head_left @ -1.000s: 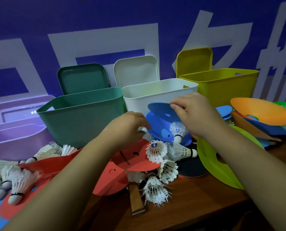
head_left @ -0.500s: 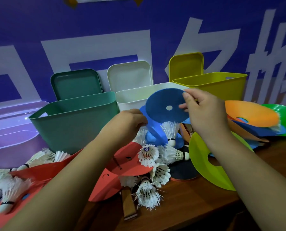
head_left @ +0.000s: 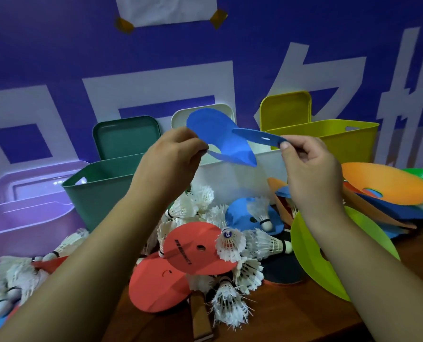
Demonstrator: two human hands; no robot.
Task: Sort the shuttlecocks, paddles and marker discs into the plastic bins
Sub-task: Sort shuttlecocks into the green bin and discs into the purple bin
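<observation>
**A:** so what's each hand got?

**B:** left hand (head_left: pixel 173 154) pinches a bent blue disc (head_left: pixel 218 134), right hand (head_left: pixel 309 169) pinches a flat blue disc (head_left: pixel 257 138) by its edge. both are up over the white bin (head_left: pixel 230 176).

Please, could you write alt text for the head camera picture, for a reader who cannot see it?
The left hand grips a bent blue disc and the right hand pinches a second blue disc, both held up near a white bin. Below, shuttlecocks, red discs and a paddle handle lie heaped on a wooden table.
</observation>
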